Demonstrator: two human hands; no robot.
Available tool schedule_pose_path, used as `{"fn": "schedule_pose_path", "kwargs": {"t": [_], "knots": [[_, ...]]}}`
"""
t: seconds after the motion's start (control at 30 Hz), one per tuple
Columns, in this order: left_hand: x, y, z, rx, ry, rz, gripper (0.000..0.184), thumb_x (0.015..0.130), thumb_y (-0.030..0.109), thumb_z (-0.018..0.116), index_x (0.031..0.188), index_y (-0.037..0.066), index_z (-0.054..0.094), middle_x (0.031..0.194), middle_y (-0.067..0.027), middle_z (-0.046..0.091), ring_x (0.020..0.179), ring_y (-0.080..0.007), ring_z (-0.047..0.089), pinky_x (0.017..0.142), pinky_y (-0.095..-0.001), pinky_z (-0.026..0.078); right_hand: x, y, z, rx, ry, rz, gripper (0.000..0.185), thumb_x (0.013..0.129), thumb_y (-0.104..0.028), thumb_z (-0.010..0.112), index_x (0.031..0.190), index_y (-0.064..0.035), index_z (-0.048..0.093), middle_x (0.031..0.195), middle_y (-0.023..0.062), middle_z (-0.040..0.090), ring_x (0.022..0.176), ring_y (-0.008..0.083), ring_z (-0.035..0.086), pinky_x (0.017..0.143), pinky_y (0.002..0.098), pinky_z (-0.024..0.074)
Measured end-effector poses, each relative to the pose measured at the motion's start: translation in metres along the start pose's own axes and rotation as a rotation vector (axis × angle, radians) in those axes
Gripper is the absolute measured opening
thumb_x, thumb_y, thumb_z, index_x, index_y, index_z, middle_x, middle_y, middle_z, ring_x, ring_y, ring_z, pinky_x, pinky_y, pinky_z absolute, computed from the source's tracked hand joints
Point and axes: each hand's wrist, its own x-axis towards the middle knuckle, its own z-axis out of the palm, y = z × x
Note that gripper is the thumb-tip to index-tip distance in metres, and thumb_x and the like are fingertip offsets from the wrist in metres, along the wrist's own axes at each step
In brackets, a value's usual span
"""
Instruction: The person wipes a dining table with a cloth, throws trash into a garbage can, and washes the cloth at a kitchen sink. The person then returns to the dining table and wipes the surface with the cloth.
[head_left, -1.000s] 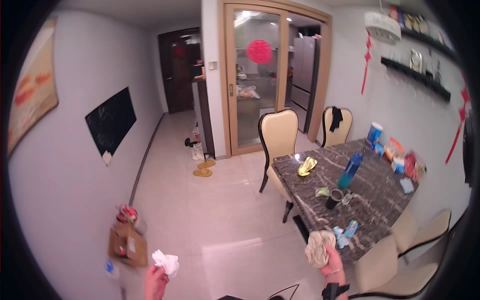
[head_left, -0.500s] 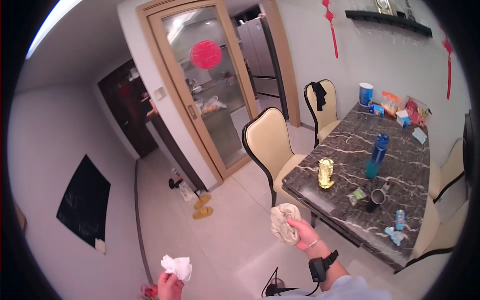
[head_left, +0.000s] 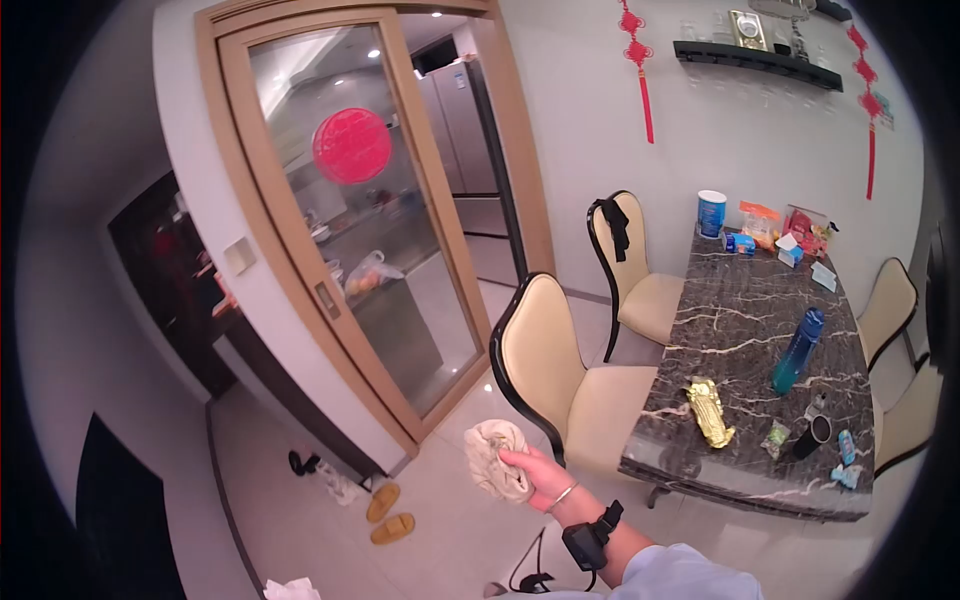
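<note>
At the bottom edge, right of centre: one pale blue sleeve [head_left: 690, 573], forearm bare beyond it. On the wrist: one black strapped device [head_left: 588, 543], then a thin bracelet [head_left: 563, 497].

Right hand [head_left: 538, 476]: fingers clamped on one beige cloth [head_left: 490, 462], thumb on the near face. Cloth held clear of table and floor, bunched in a rounded bundle with no clear long axis; its bulk lies beyond the fingertips, to the left. Right hand is the nearer to it.

Bottom left: one crumpled white tissue [head_left: 292, 589], cut by the frame edge, well apart from the cloth. Left hand: out of view; its fingers cannot be told.

Floor beyond the cloth, to its left: one pair of mustard slippers [head_left: 391, 529]. Right, beyond the hand: one cream chair [head_left: 538, 335], black-edged, beside the dark marbled table [head_left: 740, 350]. On its near half: gold foil wrapper [head_left: 709, 412], long axis running away from the viewer; green packet [head_left: 774, 438]; black cup [head_left: 813, 437]; blue-green bottle [head_left: 799, 352], upright.

Far end: blue canister [head_left: 711, 214]. Beyond, left: glazed sliding door [head_left: 350, 225] with red disc [head_left: 352, 146].
</note>
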Motion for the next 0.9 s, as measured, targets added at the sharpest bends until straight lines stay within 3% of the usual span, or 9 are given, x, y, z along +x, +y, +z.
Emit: {"fn": "schedule_pose_path", "kwargs": {"t": [0.1, 0.2, 0.23, 0.27, 0.33, 0.37, 0.53, 0.77, 0.9], "knots": [[0.134, 0.022, 0.033, -0.010, -0.181, 0.011, 0.030, 0.092, 0.009, 0.055, 0.121, 0.003, 0.055, 0.100, -0.0009, 0.061, 0.074, -0.0095, 0.049, 0.066, -0.0249, 0.039, 0.066, -0.003, 0.021, 0.020, 0.138, -0.063, 0.040, 0.093, -0.014, 0.052, 0.131, -0.0036, 0.043, 0.120, 0.0080, 0.056, 0.106, 0.0197, 0.059, 0.090, 0.0344, 0.0498], [0.250, 0.036, 0.105, 0.021, -0.388, -0.040, 0.022, 0.091, 0.007, 0.055, 0.112, 0.001, 0.056, 0.097, -0.0037, 0.063, 0.073, -0.0110, 0.054, 0.066, -0.0267, 0.043, 0.133, -0.009, 0.026, 0.021, 0.113, -0.140, 0.040, 0.093, -0.014, 0.053, 0.131, -0.0036, 0.043, 0.118, 0.0081, 0.058, 0.104, 0.0198, 0.060, 0.089, 0.0339, 0.0500], [0.300, 0.024, 0.120, 0.075, -0.504, -0.071, 0.050, 0.086, 0.020, 0.067, 0.128, 0.001, 0.047, 0.116, -0.0167, 0.058, 0.098, -0.0253, 0.057, 0.082, -0.0367, 0.046, 0.152, -0.011, 0.024, 0.034, 0.131, -0.157, 0.040, 0.093, -0.014, 0.053, 0.131, -0.0036, 0.043, 0.118, 0.0081, 0.058, 0.104, 0.0198, 0.060, 0.089, 0.0339, 0.0500], [0.324, 0.027, 0.178, 0.054, -0.520, -0.051, 0.038, 0.083, 0.005, 0.055, 0.121, 0.002, 0.051, 0.103, -0.0059, 0.062, 0.078, -0.0128, 0.057, 0.063, -0.0257, 0.044, 0.172, -0.015, 0.021, 0.030, 0.150, -0.147, 0.040, 0.093, -0.014, 0.053, 0.131, -0.0035, 0.043, 0.118, 0.0082, 0.058, 0.104, 0.0199, 0.060, 0.090, 0.0339, 0.0498], [0.385, 0.018, 0.238, 0.030, -0.788, -0.072, 0.041, 0.082, 0.006, 0.057, 0.122, 0.001, 0.050, 0.103, -0.0065, 0.062, 0.079, -0.0139, 0.058, 0.065, -0.0258, 0.045, 0.214, -0.019, 0.011, 0.044, 0.183, -0.157, 0.040, 0.093, -0.015, 0.053, 0.131, -0.0035, 0.043, 0.118, 0.0082, 0.058, 0.104, 0.0199, 0.060, 0.090, 0.0339, 0.0496], [0.400, 0.017, 0.279, -0.030, -0.770, -0.106, 0.027, 0.082, 0.001, 0.056, 0.109, 0.000, 0.056, 0.089, -0.0042, 0.061, 0.067, -0.0110, 0.054, 0.058, -0.0254, 0.044, 0.237, -0.022, 0.004, 0.035, 0.189, -0.165, 0.041, 0.093, -0.015, 0.054, 0.130, -0.0035, 0.043, 0.118, 0.0082, 0.058, 0.104, 0.0197, 0.060, 0.090, 0.0338, 0.0494], [0.504, -0.006, 0.412, 0.033, -0.887, -0.116, 0.022, 0.083, 0.002, 0.059, 0.105, 0.002, 0.059, 0.084, -0.0036, 0.062, 0.063, -0.0108, 0.054, 0.056, -0.0242, 0.044, 0.370, -0.057, -0.044, 0.020, 0.156, -0.302, 0.039, 0.092, -0.014, 0.055, 0.129, -0.0054, 0.045, 0.115, 0.0073, 0.059, 0.101, 0.0179, 0.061, 0.088, 0.0329, 0.0499], [0.636, -0.024, 0.551, 0.118, -1.021, -0.125, 0.027, 0.084, 0.003, 0.059, 0.110, 0.003, 0.057, 0.091, -0.0054, 0.064, 0.062, -0.0090, 0.053, 0.053, -0.0211, 0.043, 0.482, -0.155, -0.085, 0.054, 0.205, -0.376, 0.038, 0.092, -0.015, 0.055, 0.129, -0.0066, 0.046, 0.111, 0.0058, 0.060, 0.098, 0.0161, 0.061, 0.085, 0.0332, 0.0515], [0.661, -0.050, 0.674, 0.002, -1.015, -0.297, 0.028, 0.084, 0.003, 0.057, 0.112, 0.002, 0.055, 0.092, -0.0048, 0.063, 0.063, -0.0080, 0.052, 0.054, -0.0200, 0.043, 0.522, -0.233, -0.114, 0.096, 0.260, -0.485, 0.040, 0.093, -0.017, 0.054, 0.130, -0.0057, 0.045, 0.117, 0.0077, 0.059, 0.104, 0.0183, 0.060, 0.087, 0.0340, 0.0511]]}}
